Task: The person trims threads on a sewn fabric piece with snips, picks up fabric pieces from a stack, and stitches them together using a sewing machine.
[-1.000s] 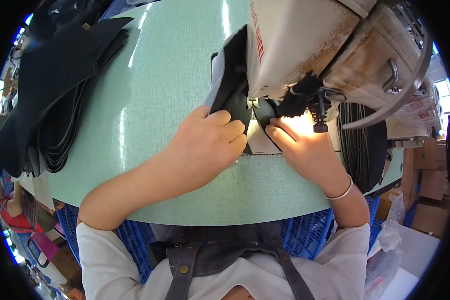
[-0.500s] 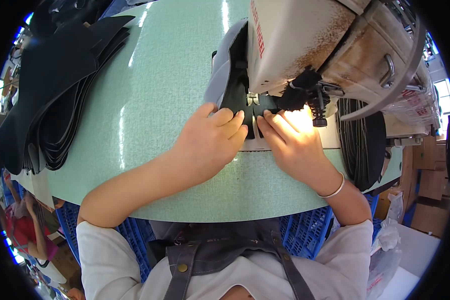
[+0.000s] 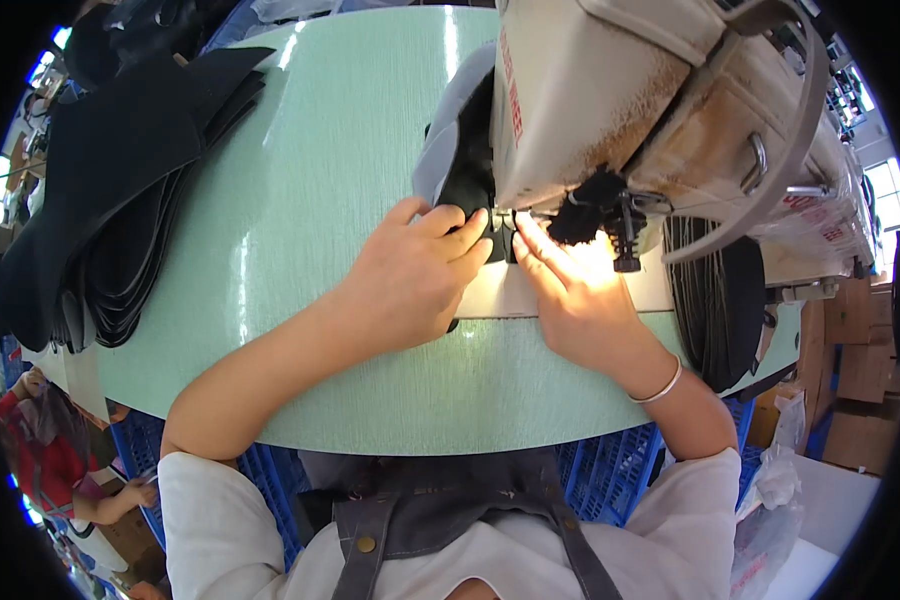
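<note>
My left hand [image 3: 405,280] is closed, its fingers curled and pinching the edge of a black fabric piece [image 3: 465,185] just left of the presser foot [image 3: 504,220]. The piece has a pale grey-blue side [image 3: 437,160] that stands up along the machine head. On the right of the foot, my right hand [image 3: 592,315] presses its fingertips together on the same black material, the index finger close to the foot. The needle itself is hard to make out. Above both hands is the worn, off-white sewing machine [image 3: 580,110], and a bright light falls on my right fingers.
A stack of black cut pieces [image 3: 120,160] lies on the green table [image 3: 320,120] at left. Another dark stack [image 3: 710,300] stands right of the machine. Blue crates [image 3: 610,465] sit below the table edge. A co-worker in red [image 3: 55,450] is at far left; cardboard boxes [image 3: 860,370] are at right.
The black fabric has slid away from me under the presser foot, baring more of the pale plate in front. Both hands have stayed on it, close to the foot. The co-worker's arm has lowered.
</note>
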A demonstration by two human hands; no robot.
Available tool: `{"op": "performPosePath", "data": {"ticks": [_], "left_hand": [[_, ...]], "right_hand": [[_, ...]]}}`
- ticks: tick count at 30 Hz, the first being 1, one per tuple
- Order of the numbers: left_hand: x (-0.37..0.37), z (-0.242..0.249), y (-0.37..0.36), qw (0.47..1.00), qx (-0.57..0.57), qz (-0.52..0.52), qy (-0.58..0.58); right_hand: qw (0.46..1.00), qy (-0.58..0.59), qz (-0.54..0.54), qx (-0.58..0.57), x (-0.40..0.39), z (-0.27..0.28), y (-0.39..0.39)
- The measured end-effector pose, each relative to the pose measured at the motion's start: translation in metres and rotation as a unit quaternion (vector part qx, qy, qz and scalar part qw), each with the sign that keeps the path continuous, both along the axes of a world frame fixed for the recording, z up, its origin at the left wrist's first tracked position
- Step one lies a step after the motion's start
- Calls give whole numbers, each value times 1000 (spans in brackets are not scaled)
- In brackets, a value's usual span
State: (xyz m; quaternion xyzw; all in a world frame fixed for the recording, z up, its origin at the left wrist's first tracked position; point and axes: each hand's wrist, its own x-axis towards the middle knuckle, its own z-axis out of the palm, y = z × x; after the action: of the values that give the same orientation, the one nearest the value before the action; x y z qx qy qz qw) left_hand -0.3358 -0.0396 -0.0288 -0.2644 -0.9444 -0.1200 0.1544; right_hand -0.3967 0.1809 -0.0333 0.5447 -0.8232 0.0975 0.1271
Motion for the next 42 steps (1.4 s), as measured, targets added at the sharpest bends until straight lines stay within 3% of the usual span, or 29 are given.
{"op": "performPosePath", "data": {"ticks": [2, 5, 9, 11, 12, 14, 19, 24, 25, 26, 27, 28, 30, 31, 32, 33, 34, 36, 37, 39, 41, 42], "left_hand": [[-2, -4, -2, 1000, -4, -7, 27], [-5, -5, -5, 1000, -5, -6, 21], [-10, -5, -7, 1000, 9, -3, 21], [-12, -3, -9, 1000, 19, 3, 1], [-14, -4, -10, 1000, 19, 4, 1], [-19, -7, -14, 1000, 13, 2, -8], [-19, -15, -16, 999, 32, 13, 10], [-24, -19, -14, 998, 33, 41, 22], [-26, -26, -12, 998, 17, 34, 41], [-27, -31, -13, 998, -6, 34, 59], [-30, -36, -11, 993, -7, 35, 109], [-31, -37, -11, 987, -10, 35, 158], [-12, 0, -11, 995, -50, 16, 82], [8, 28, -11, 999, 48, -13, 5], [28, 61, -10, 985, 149, -49, -73], [48, 95, -15, 879, 356, -125, -293], [68, 111, -12, 772, 518, -224, -291], [113, 149, 12, 687, 645, -294, -162], [121, 152, 14, 695, 627, -335, -107], [121, 151, 28, 703, 607, -368, -49], [104, 141, 68, 527, 582, -562, 261], [121, 140, 75, 530, 584, -556, 263]], "right_hand": [[999, -26, -16, 28, -1, -1, 1], [993, -49, 25, -109, -8, -9, -3], [992, -23, 36, -119, -13, -14, 1], [986, -133, -2, -98, -13, -17, 7], [986, -133, -1, -98, -13, -17, 9], [958, -277, -74, 22, -17, -16, 11], [980, -189, -14, -59, -24, -20, 8], [988, -145, -36, -44, -32, -35, 11], [994, -106, -35, -17, -33, -35, 13], [995, -70, 1, -70, -33, -34, 11], [988, -138, -8, -65, -28, -16, 3], [987, -121, 12, -104, -27, -11, -4], [990, -77, 45, -106, -34, -21, -1], [993, -64, 38, -94, -30, -18, -2], [995, -54, 24, -80, -29, -16, -3], [987, -129, 16, -97, -27, -12, -7], [987, -129, 20, -97, -27, -15, -6], [992, -64, 9, -111, -31, -27, -3], [988, -40, 57, -135, -34, -22, -7], [993, -22, 38, -109, -29, -14, -7], [992, -12, 43, -119, -33, -17, -8], [994, -4, 43, -95, -33, -14, -8]]}}
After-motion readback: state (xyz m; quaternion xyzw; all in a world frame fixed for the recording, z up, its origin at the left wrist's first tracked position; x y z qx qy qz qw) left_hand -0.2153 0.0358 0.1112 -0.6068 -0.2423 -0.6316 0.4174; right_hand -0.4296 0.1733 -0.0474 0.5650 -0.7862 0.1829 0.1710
